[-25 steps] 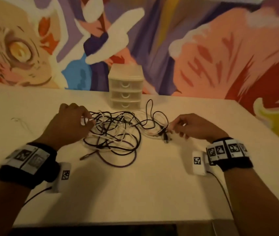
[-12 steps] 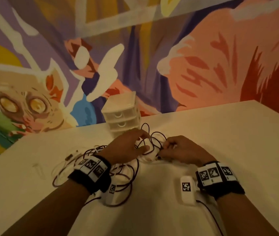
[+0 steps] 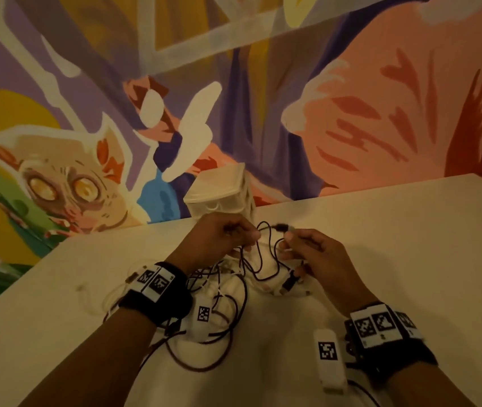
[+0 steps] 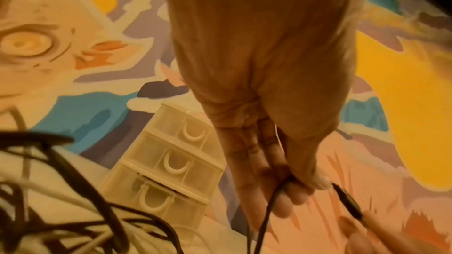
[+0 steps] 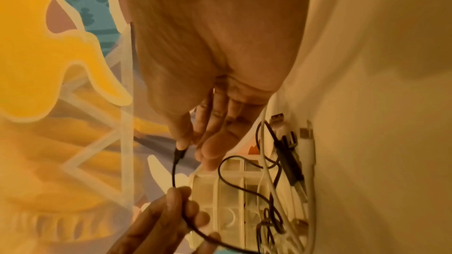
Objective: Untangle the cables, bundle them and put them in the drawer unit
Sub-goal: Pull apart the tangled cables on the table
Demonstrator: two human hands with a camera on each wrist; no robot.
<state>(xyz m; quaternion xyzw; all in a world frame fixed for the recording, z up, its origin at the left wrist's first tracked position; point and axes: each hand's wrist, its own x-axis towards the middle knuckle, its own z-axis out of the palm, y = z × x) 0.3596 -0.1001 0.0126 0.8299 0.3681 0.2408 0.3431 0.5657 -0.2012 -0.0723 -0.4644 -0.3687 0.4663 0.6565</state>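
Note:
A tangle of black and white cables (image 3: 228, 295) lies on the white table (image 3: 410, 259) under my wrists. Both hands are raised just above it, close together. My left hand (image 3: 250, 237) pinches a thin black cable (image 4: 267, 211) between thumb and fingers. My right hand (image 3: 288, 238) pinches that cable's black plug end (image 3: 281, 227) between thumb and forefinger; the plug (image 5: 179, 153) points toward the left hand (image 5: 176, 206). A short loop of cable hangs between the hands. The cream three-drawer unit (image 3: 219, 195) stands right behind them against the wall; its lowest drawer (image 4: 156, 198) looks slightly ajar.
A painted mural wall (image 3: 351, 113) runs along the table's far edge. White cables with USB plugs (image 5: 305, 142) lie beside the black ones under my right hand. Bare table surface stretches to the right and toward me.
My left hand crossed from the tangle's left side to meet the right hand. Both hands rose off the table, lifting a black cable and its plug. The head view tilted.

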